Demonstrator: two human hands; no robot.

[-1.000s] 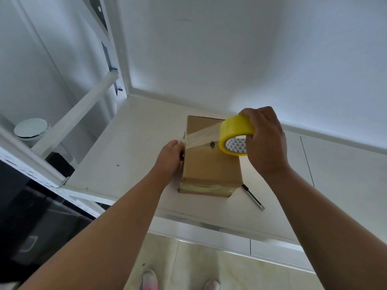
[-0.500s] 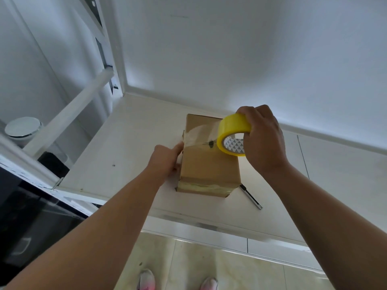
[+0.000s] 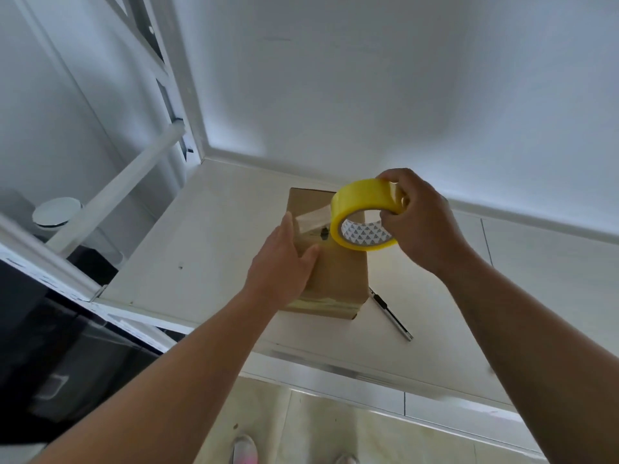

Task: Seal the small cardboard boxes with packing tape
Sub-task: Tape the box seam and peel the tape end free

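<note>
At the near end of the cardboard box (image 3: pixel 338 272), on the white countertop (image 3: pixel 217 229), there is already a glossy band of tape. A utility knife (image 3: pixel 390 313) lies just beside the box. The left hand (image 3: pixel 284 266) lies flat on the box top, fingers straight, pressing by the end of the tape strip (image 3: pixel 311 221). Farther back, the right hand (image 3: pixel 422 222) grips the yellow tape roll (image 3: pixel 365 216) above the box, and the strip is uncut. The sealing looks partway done; this pass needs laying down and cutting.

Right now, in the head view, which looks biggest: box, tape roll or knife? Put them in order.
1. box
2. tape roll, held up nearer the camera, so it may look too big
3. knife, long but thin
</note>
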